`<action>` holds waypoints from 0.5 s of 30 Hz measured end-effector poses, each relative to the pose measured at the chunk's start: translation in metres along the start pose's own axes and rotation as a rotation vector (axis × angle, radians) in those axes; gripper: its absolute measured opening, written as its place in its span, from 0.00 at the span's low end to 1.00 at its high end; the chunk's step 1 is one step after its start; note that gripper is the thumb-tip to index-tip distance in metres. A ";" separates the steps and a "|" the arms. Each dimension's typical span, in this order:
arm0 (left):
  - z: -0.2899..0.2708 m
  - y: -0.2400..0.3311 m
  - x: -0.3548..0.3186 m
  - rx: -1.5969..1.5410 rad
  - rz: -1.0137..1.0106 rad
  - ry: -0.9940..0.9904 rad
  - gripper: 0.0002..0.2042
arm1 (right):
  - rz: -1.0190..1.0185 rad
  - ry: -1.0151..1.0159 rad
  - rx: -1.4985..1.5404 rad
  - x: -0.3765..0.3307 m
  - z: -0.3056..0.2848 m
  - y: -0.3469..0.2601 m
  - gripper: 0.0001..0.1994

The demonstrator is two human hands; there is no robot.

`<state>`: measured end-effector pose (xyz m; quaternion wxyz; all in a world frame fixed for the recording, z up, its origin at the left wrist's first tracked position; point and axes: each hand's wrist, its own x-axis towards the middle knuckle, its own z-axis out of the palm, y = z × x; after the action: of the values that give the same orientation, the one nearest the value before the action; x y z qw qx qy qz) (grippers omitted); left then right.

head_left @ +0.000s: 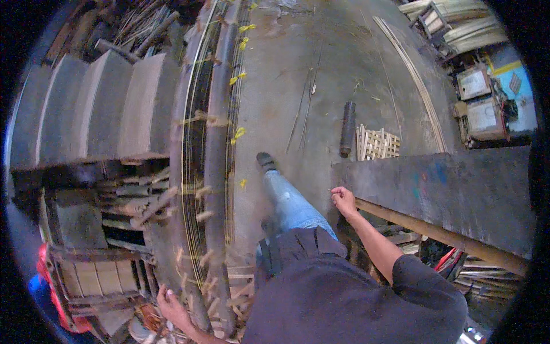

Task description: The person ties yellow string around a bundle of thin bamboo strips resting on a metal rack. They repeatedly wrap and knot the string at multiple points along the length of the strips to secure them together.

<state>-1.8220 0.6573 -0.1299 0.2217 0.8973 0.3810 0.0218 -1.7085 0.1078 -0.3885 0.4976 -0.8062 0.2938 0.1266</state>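
Observation:
My right hand (344, 202) is closed, its fingers pinched together beside the near corner of a dark-topped table (481, 189). A thin tip shows at the fingertips, too small to name. Low on the left, my left hand (172, 308) hangs with its fingers apart and nothing visible in it. It is nearest to a long rack of dark poles (215, 143), along which run thin pale strips and wooden pegs. Yellow ties (238, 135) hang on the rack's strips.
Ahead on the concrete floor lie a dark cylinder (348, 129), a woven lattice of pale strips (379, 143) and long thin strips (415, 77). At left are corrugated grey steps (103, 109), stacked wood (137, 198) and a wooden chair (100, 278). Bundled strips (472, 34) stand at the far right.

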 end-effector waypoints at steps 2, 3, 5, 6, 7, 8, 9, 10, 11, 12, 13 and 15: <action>0.011 0.037 0.032 0.010 0.098 0.089 0.15 | 0.055 -0.060 0.101 0.032 0.013 0.017 0.08; 0.020 0.061 0.049 0.012 0.149 0.133 0.14 | 0.037 -0.095 0.050 0.056 0.016 0.022 0.08; 0.048 0.145 0.077 -0.049 0.311 0.238 0.13 | -0.038 -0.146 -0.065 0.105 0.026 0.013 0.08; 0.072 0.199 0.092 -0.076 0.398 0.274 0.13 | -0.087 -0.153 -0.115 0.135 0.029 0.013 0.08; 0.097 0.253 0.106 -0.070 0.427 0.261 0.11 | -0.131 -0.153 -0.160 0.167 0.035 0.017 0.09; 0.122 0.300 0.114 -0.016 0.502 0.234 0.11 | 0.030 -0.145 -0.182 0.211 0.044 0.030 0.09; 0.152 0.345 0.125 0.039 0.579 0.201 0.12 | 0.196 -0.142 -0.204 0.259 0.062 0.062 0.11; 0.185 0.388 0.143 0.099 0.653 0.167 0.13 | 0.360 -0.151 -0.227 0.301 0.084 0.094 0.12; 0.215 0.415 0.157 0.043 0.750 0.090 0.16 | 0.377 -0.128 -0.261 0.339 0.106 0.124 0.12; 0.247 0.459 0.169 0.207 0.829 0.144 0.16 | 0.352 -0.095 -0.306 0.393 0.132 0.148 0.12; 0.279 0.513 0.178 0.369 0.924 0.181 0.18 | 0.343 -0.050 -0.342 0.443 0.157 0.172 0.13; 0.343 0.570 0.200 0.616 0.994 0.164 0.22 | -0.007 0.202 -0.663 0.540 0.207 0.202 0.12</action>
<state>-1.2241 0.3167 -0.2285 -0.1161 0.9867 -0.0805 0.0807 -1.3816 0.0345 -0.9013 0.1772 -0.9336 0.2816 0.1328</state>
